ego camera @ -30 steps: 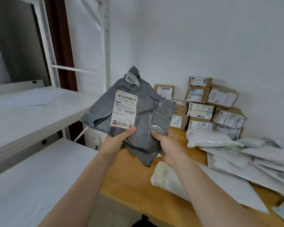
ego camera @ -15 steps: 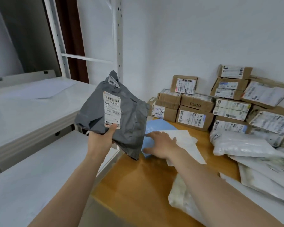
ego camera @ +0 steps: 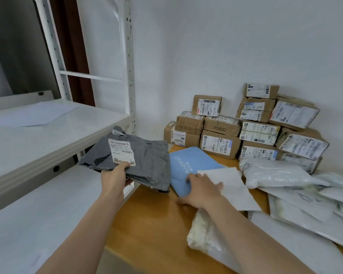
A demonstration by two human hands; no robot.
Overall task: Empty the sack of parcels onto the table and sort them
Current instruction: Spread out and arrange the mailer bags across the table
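Note:
My left hand (ego camera: 115, 178) grips a grey plastic parcel (ego camera: 145, 163) with a white label, held low over the left edge of the wooden table (ego camera: 151, 224). The thumb presses on the label's lower edge. My right hand (ego camera: 202, 191) lies with fingers spread on a blue parcel (ego camera: 188, 165) and the white envelope (ego camera: 234, 186) beside it, both flat on the table. The sack itself is not in view.
Several brown cardboard boxes (ego camera: 246, 127) are stacked against the back wall. Several white plastic mailers (ego camera: 297, 194) lie piled at the right, one (ego camera: 208, 236) under my right forearm. White metal shelving (ego camera: 48, 135) stands to the left, its lower shelf level with the table.
My right hand let go of the grey parcel and came down on the blue parcel. My left hand lowered the grey parcel from upright toward flat. The view shifted left and down.

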